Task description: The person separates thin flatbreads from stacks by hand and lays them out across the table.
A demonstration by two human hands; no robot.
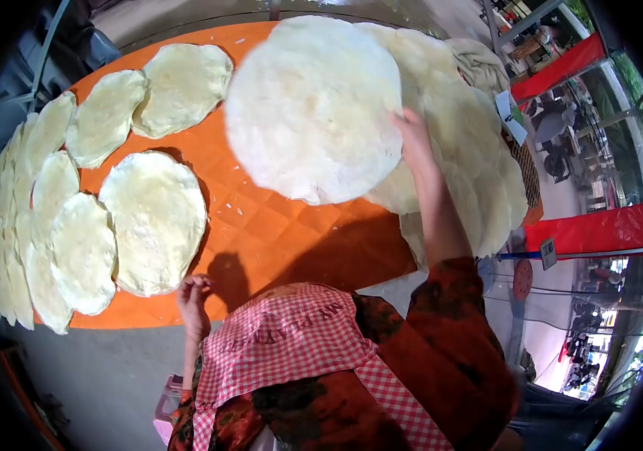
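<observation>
A large, round, pale flatbread (310,113) is pinched at its right edge by my right hand (414,139), above the orange table cover (261,233). My left hand (195,295) is at the table's front edge with its fingers curled; whether anything is between them is too small to tell. Just above and left of it lies a round flatbread (154,223) in the front row. Behind the held bread and to its right, many overlapping flatbreads (472,143) cover the table's right side.
Overlapping flatbreads (6,225) line the far left end, and more (182,90) lie along the back left. A crumpled cloth (481,66) sits at the back right. Red barriers (592,231) stand beyond the right side. A pink object (165,410) is below left.
</observation>
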